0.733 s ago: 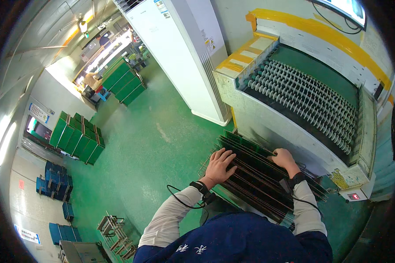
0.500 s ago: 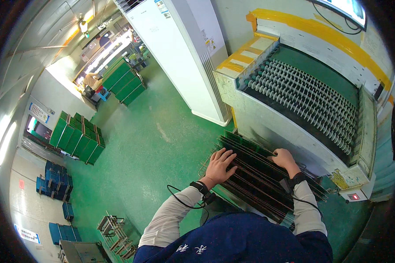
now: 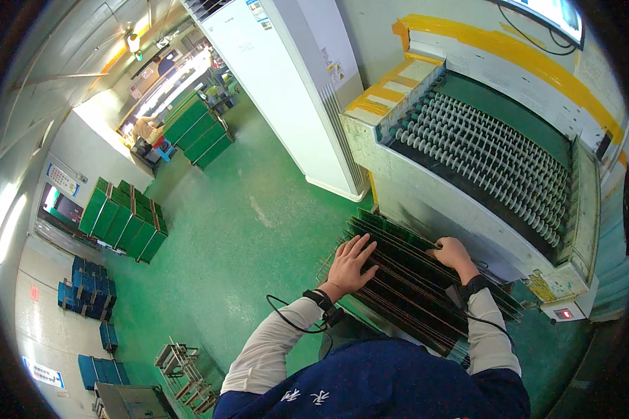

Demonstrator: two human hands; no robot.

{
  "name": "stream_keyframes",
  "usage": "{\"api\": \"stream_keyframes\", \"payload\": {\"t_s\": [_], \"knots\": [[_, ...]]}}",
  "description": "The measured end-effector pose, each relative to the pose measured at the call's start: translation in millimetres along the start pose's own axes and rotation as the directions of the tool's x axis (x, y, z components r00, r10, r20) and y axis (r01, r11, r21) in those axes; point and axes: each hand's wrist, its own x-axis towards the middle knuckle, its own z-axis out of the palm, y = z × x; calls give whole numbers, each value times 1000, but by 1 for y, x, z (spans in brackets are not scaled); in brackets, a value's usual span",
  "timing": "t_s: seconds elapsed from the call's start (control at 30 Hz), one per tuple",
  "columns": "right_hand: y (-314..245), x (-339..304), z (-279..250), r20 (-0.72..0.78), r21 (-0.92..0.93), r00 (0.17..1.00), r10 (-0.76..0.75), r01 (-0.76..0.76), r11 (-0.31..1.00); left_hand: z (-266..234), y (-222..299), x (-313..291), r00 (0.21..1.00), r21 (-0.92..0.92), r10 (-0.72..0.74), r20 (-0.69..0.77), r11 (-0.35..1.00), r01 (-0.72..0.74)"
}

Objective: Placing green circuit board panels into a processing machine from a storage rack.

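Note:
In front of me stands a row of thin dark panels point(image 3: 398, 290), packed on edge with narrow gaps between their brownish top edges. My left hand point(image 3: 349, 267) lies over the row's left end, its fingers spread across the panel edges. At the right end of the row, my right hand point(image 3: 456, 255) is curled with thumb and fingertips closed at the edge of one panel; part of its fingers is hidden. Each wrist wears a black band with a cable.
Right of the panels is a machine bed with rows of pale rollers point(image 3: 489, 167). A tall white cabinet point(image 3: 286, 91) stands ahead. Stacked green panels point(image 3: 126, 220), blue bins point(image 3: 87, 290) and a metal rack point(image 3: 185, 373) are on the left. Far off, a person point(image 3: 147, 130) sits by a lit bench.
Both hands stay almost where they were on the panels. In the far background, a person at the lit bench has shifted slightly.

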Motion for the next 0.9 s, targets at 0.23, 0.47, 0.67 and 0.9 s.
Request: {"api": "stream_keyframes", "payload": {"t_s": [0.23,0.47,0.67,0.9], "knots": [[0,-1,-2,11,12,1000,11,-11,1000,2,-1,-1,1000,29,4,4,1000,-4],[-5,-3,-6,24,11,1000,16,-17,1000,-1,1,-1,1000,21,2,5,1000,-2],[3,3,0,-6,-7,999,-35,35,999,-5,5,1,1000,20,-7,11,1000,7],[16,8,10,-75,-17,988,-138,138,990,-3,3,0,999,59,0,39,998,-2]]}}
